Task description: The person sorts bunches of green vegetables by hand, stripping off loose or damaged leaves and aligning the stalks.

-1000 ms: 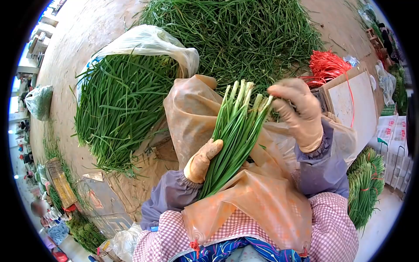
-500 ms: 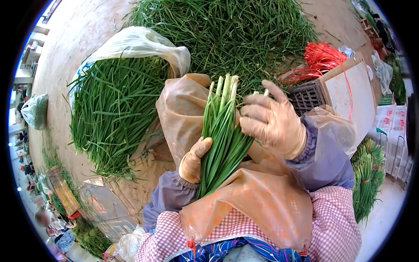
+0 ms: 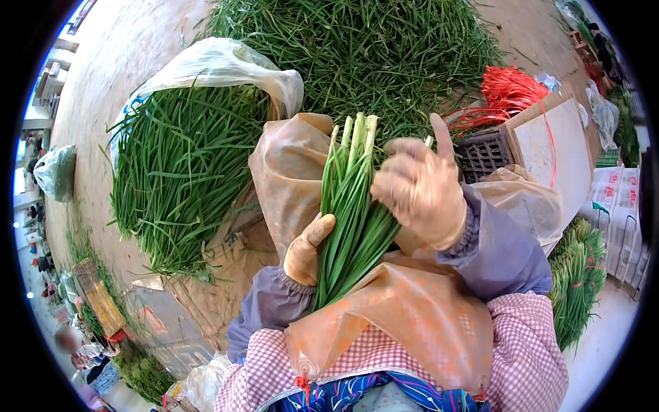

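Note:
My left hand (image 3: 307, 252), in a tan glove, is closed around the lower leafy part of a bunch of garlic chives (image 3: 353, 213), its thumb across the leaves. The pale cut stalk ends point away from me. My right hand (image 3: 419, 189), gloved too, is at the bunch's right side. One digit sticks up, apart from the other bent fingers, which are smeared by motion. A small pale tip shows beside them; what it belongs to is unclear. Under the bunch, a translucent orange-patterned plastic apron (image 3: 398, 302) covers my lap.
A plastic bag (image 3: 226, 62) holds many chives (image 3: 185, 165) at the left. Beyond my knees lies a large loose heap of chives (image 3: 384, 55). Red plastic ties (image 3: 511, 89) rest by a dark crate (image 3: 484, 152) and a board (image 3: 556, 151). Tied bundles (image 3: 576, 281) stand at the right.
My right hand has moved slightly left and down, closer against the bunch, and its fingers are more bent. My left hand keeps its hold with hardly any shift.

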The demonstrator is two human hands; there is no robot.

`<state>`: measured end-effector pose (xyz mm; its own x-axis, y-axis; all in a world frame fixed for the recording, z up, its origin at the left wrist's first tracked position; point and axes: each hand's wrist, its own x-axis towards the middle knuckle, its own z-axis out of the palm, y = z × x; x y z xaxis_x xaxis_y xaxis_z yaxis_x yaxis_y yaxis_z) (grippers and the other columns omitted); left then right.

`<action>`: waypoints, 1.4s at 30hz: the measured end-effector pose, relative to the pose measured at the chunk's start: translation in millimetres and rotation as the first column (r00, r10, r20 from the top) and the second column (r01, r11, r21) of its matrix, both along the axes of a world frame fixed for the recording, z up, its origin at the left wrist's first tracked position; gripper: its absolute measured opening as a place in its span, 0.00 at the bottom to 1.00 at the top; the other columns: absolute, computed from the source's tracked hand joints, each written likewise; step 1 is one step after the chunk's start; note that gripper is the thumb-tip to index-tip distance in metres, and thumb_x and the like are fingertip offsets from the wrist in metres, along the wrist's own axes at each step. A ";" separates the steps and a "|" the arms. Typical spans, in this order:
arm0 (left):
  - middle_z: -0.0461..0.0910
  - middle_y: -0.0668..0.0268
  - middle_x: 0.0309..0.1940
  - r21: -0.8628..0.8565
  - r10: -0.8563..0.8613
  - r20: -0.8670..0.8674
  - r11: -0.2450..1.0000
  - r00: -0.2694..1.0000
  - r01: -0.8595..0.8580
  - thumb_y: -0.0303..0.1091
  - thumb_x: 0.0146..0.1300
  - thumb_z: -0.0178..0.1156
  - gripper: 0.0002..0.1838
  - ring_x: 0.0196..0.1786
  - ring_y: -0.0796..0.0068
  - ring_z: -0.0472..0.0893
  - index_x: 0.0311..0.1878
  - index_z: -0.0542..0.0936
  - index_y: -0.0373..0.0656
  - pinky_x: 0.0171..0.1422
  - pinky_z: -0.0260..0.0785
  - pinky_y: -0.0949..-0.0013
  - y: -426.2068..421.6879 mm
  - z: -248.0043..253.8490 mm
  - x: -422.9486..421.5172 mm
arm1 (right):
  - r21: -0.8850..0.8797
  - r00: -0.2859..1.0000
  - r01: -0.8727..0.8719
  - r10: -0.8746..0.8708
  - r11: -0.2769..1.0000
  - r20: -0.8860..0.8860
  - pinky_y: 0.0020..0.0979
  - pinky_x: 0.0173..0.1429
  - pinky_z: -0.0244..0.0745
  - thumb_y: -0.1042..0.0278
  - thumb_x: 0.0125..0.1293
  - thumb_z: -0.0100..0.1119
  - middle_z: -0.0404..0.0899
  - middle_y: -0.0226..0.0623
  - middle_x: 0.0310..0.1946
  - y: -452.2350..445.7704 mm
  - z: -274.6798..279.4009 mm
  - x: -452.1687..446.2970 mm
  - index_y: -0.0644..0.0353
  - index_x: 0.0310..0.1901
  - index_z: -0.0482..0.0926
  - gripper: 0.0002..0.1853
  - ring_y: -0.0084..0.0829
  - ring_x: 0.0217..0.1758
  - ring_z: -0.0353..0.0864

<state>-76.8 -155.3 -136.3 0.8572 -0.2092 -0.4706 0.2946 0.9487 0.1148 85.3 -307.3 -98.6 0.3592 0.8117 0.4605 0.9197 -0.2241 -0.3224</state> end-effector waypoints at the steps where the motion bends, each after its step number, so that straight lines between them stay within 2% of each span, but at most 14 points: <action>1: 0.77 0.57 0.60 0.014 0.009 -0.032 1.000 0.999 -0.009 0.41 0.66 0.60 0.33 0.58 0.63 0.80 0.71 0.64 0.40 0.66 0.72 0.60 0.3 -0.4 -0.8 | 0.009 0.996 -0.045 0.044 0.999 0.084 0.60 0.76 0.45 0.64 0.57 0.68 0.79 0.26 0.33 -4.0 4.3 -4.9 0.49 0.34 0.79 0.06 0.35 0.47 0.81; 4: 0.77 0.57 0.60 0.016 0.002 0.000 1.000 1.000 -0.002 0.41 0.66 0.60 0.32 0.58 0.62 0.80 0.71 0.65 0.40 0.66 0.72 0.61 -0.2 -0.2 1.9 | 0.029 0.953 -0.276 0.277 0.961 -0.123 0.56 0.77 0.48 0.69 0.55 0.67 0.78 0.26 0.32 -14.0 20.7 -15.3 0.51 0.34 0.79 0.06 0.35 0.45 0.82; 5: 0.75 0.55 0.61 0.038 -0.018 0.028 0.999 0.999 0.017 0.42 0.66 0.61 0.34 0.60 0.61 0.79 0.71 0.64 0.40 0.68 0.70 0.58 -0.5 -1.9 3.6 | 0.095 0.873 -0.347 0.359 0.933 -0.330 0.52 0.70 0.62 0.69 0.60 0.66 0.80 0.28 0.33 -16.3 25.2 -14.8 0.54 0.32 0.80 0.03 0.36 0.42 0.84; 8: 0.71 0.51 0.66 0.113 -0.074 0.100 0.992 0.992 0.062 0.47 0.64 0.62 0.39 0.66 0.55 0.74 0.73 0.61 0.40 0.73 0.65 0.52 -0.2 -11.7 5.8 | 0.433 0.367 -0.217 0.484 0.875 -0.795 0.46 0.56 0.75 0.67 0.65 0.64 0.83 0.34 0.33 -30.4 43.4 1.8 0.58 0.28 0.80 0.09 0.37 0.40 0.84; 10: 0.71 0.50 0.66 0.096 -0.085 0.098 0.993 0.992 0.075 0.47 0.64 0.63 0.39 0.66 0.54 0.74 0.73 0.61 0.40 0.72 0.67 0.51 0.4 -14.4 4.0 | 0.687 0.189 -0.011 0.676 0.726 -0.712 0.37 0.44 0.79 0.70 0.69 0.60 0.83 0.46 0.32 -36.5 36.1 26.7 0.64 0.32 0.81 0.08 0.38 0.36 0.83; 12: 0.71 0.48 0.65 0.094 -0.081 0.091 0.993 0.993 0.073 0.48 0.64 0.63 0.40 0.65 0.52 0.74 0.73 0.60 0.39 0.70 0.68 0.50 -0.2 -15.9 2.3 | 0.426 0.310 0.416 0.315 0.804 -0.897 0.32 0.35 0.78 0.67 0.72 0.58 0.84 0.41 0.32 -43.8 45.1 34.0 0.64 0.39 0.81 0.09 0.29 0.31 0.82; 14: 0.71 0.48 0.65 0.110 -0.062 0.078 0.992 0.995 0.053 0.48 0.64 0.63 0.40 0.65 0.50 0.74 0.73 0.60 0.39 0.69 0.69 0.48 0.3 -16.3 -0.3 | 0.180 0.266 0.454 0.061 0.872 -0.962 0.24 0.31 0.76 0.68 0.72 0.58 0.84 0.37 0.33 -37.4 43.4 23.5 0.65 0.44 0.82 0.09 0.21 0.30 0.81; 22: 0.76 0.52 0.58 -0.019 -0.036 0.043 0.999 0.998 0.037 0.44 0.64 0.64 0.36 0.57 0.54 0.80 0.71 0.62 0.41 0.61 0.77 0.54 -4.0 -4.6 5.7 | -0.188 -0.121 0.112 -0.174 0.976 -0.977 0.18 0.20 0.67 0.70 0.67 0.60 0.80 0.31 0.24 3.2 42.3 17.6 0.67 0.55 0.78 0.17 0.16 0.17 0.73; 26: 0.66 0.45 0.68 -0.054 -0.119 0.127 0.990 0.985 0.127 0.50 0.69 0.57 0.37 0.69 0.41 0.68 0.73 0.61 0.37 0.71 0.63 0.40 1.4 -11.8 3.4 | -0.268 -0.126 0.045 -0.261 0.962 -0.957 0.18 0.19 0.64 0.70 0.66 0.61 0.79 0.29 0.22 4.3 17.0 30.0 0.64 0.49 0.81 0.12 0.16 0.16 0.72; 30: 0.71 0.46 0.63 0.019 -0.160 0.122 0.987 0.979 0.159 0.50 0.67 0.60 0.38 0.64 0.47 0.73 0.71 0.62 0.34 0.67 0.69 0.46 2.0 -12.8 5.0 | -0.213 -0.067 0.017 -0.212 0.977 -0.975 0.20 0.25 0.70 0.73 0.66 0.61 0.83 0.30 0.25 -2.3 16.3 37.5 0.62 0.43 0.84 0.07 0.17 0.20 0.73; 35: 0.79 0.56 0.56 0.198 -0.172 0.075 0.968 0.982 0.155 0.48 0.64 0.64 0.36 0.55 0.64 0.81 0.68 0.66 0.35 0.60 0.76 0.63 0.2 -30.9 -1.2 | 0.052 0.674 0.268 -0.148 0.962 -0.724 0.23 0.37 0.74 0.70 0.68 0.64 0.82 0.28 0.28 -10.9 -6.1 48.2 0.62 0.42 0.85 0.06 0.18 0.32 0.78; 38: 0.79 0.43 0.54 0.189 -0.078 0.040 0.980 0.996 0.069 0.48 0.66 0.61 0.30 0.57 0.41 0.78 0.60 0.75 0.29 0.66 0.71 0.47 -1.4 -31.8 -6.8 | -0.033 0.315 0.621 -0.287 0.783 -0.905 0.22 0.37 0.78 0.71 0.67 0.64 0.83 0.29 0.32 -27.6 7.4 95.7 0.61 0.53 0.81 0.14 0.22 0.36 0.80; 41: 0.76 0.43 0.59 0.151 -0.060 0.027 0.987 0.998 0.055 0.47 0.68 0.58 0.30 0.61 0.41 0.76 0.64 0.72 0.31 0.67 0.69 0.43 0.9 -32.3 -10.4 | 0.044 0.480 0.611 -0.325 0.791 -0.815 0.21 0.41 0.80 0.70 0.70 0.60 0.84 0.32 0.41 -44.5 -16.2 113.7 0.60 0.66 0.70 0.24 0.21 0.44 0.80; 42: 0.75 0.43 0.60 0.149 -0.061 0.041 0.987 0.997 0.054 0.47 0.69 0.58 0.30 0.61 0.41 0.75 0.65 0.71 0.31 0.67 0.68 0.42 0.6 -34.2 -9.8 | 0.127 0.388 0.468 -0.074 0.875 -0.919 0.24 0.47 0.79 0.70 0.69 0.61 0.84 0.31 0.42 -49.0 -21.2 103.9 0.59 0.65 0.72 0.23 0.20 0.43 0.80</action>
